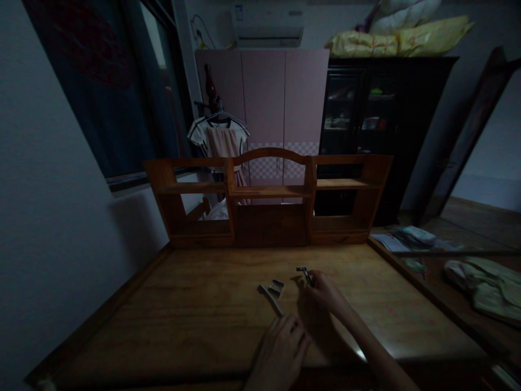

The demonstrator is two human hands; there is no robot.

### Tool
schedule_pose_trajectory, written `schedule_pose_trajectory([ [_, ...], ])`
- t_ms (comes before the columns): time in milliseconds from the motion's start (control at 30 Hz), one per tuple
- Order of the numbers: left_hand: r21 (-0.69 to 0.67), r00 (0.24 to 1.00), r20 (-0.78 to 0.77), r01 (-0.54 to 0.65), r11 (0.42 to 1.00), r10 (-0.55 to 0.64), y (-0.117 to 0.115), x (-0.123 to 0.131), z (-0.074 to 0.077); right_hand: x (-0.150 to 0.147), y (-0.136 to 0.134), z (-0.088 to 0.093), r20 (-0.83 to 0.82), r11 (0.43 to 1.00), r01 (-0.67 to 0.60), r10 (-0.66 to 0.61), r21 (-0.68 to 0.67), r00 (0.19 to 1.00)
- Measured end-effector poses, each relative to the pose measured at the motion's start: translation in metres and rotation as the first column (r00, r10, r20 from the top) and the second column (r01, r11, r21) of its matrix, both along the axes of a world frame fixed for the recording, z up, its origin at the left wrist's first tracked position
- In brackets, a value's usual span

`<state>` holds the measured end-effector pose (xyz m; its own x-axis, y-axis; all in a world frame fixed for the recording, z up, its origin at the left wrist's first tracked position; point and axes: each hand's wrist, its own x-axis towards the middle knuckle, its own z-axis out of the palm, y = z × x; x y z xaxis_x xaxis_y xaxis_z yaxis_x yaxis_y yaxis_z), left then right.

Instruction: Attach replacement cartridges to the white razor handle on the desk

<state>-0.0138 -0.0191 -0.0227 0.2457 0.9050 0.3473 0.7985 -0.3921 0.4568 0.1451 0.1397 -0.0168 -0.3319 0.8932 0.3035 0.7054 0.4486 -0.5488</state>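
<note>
Head view: hold the dark T-headed tool [306,276], gripped in your right hand [324,291] above the tabletop [195,309], clear of the small case [276,287]; whether your left hand [282,348] grips the pale-handled tool [272,301], I cannot tell.

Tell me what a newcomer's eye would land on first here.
Probably the tall pink wardrobe at the back of the dim room, with a yellow bundle atop the dark cabinet to its right. Nearer, a wooden shelf unit stands at the far edge of the desk. Lower, the right hand holds a slim dark tool, and the left hand is at the near end of a pale stick.
</note>
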Motion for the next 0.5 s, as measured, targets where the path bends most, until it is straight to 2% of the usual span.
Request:
schedule_pose_trajectory([
  [133, -0.016, 0.989, -0.003, -0.145, 0.989, 0.145, 0.001, -0.043, -0.01, 0.02, 0.016, -0.001, -0.026, 0.999, 0.016, -0.015, 0.036, 1.0],
  [267, -0.031, 0.97, 0.023, -0.24, 0.97, 0.241, 0.008, -0.09, -0.012, 0.016, 0.039, 0.008, -0.027, 0.994, -0.004, 0.007, 0.109, 1.0],
  [400, -0.037, 0.975, 0.049, -0.217, 0.976, 0.218, 0.031, -0.117, 0.001, -0.008, 0.059, 0.02, -0.029, 0.979, -0.062, 0.069, 0.197, 0.997],
  [500, -0.012, 0.97, 0.177, -0.168, 0.986, 0.167, 0.067, -0.119, 0.016, -0.03, 0.061, 0.022, -0.062, 0.962, -0.13, 0.149, 0.239, 0.987],
])
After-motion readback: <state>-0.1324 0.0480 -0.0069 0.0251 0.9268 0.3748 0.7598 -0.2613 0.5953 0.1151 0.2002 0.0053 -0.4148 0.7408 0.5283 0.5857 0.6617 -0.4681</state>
